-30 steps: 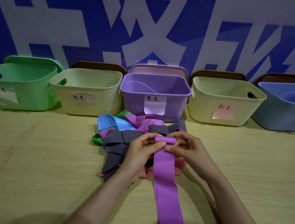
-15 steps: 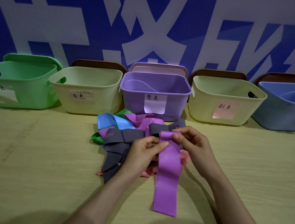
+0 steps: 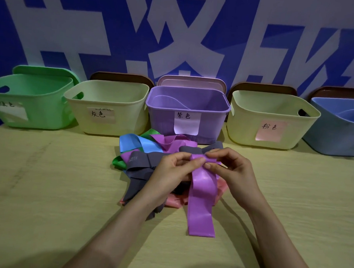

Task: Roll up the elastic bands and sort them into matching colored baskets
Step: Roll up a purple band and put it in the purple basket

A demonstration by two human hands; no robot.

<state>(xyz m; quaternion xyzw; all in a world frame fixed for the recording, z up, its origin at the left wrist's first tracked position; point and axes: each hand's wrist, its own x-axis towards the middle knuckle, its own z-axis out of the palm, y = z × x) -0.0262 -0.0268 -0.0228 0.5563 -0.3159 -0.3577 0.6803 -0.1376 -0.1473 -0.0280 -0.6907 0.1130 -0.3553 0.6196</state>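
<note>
Both hands are just in front of the purple basket [image 3: 162,117], on the side near the person. The left hand [image 3: 170,172] and the right hand [image 3: 231,170] hold the top end of a purple band [image 3: 202,195] between them.

The fingers of both hands are bent, not flat. The left thumb [image 3: 199,161] presses on the front of the band, and the other left fingers curl behind it. The right thumb [image 3: 209,165] sits just beside the left thumb, also on the band. The right pointer finger curls over the band's top edge. The top end is folded over into a small roll, right at the fingertips.

The rest of the band hangs down flat from the fingers, away from the purple basket. I cannot tell if its bottom end touches the table [image 3: 48,189].

A heap of loose bands lies on the table between the hands and the purple basket. In it are a gray band [image 3: 142,162], a blue band [image 3: 131,142], a green band [image 3: 118,161], a pink band [image 3: 177,199] and a second purple band [image 3: 171,143].

Left of the purple basket stands a cream basket [image 3: 106,102], and past that a green basket [image 3: 31,107]. Right of the purple basket stands a cream basket with a pink label [image 3: 243,120], and past that a blue basket [image 3: 334,132].
</note>
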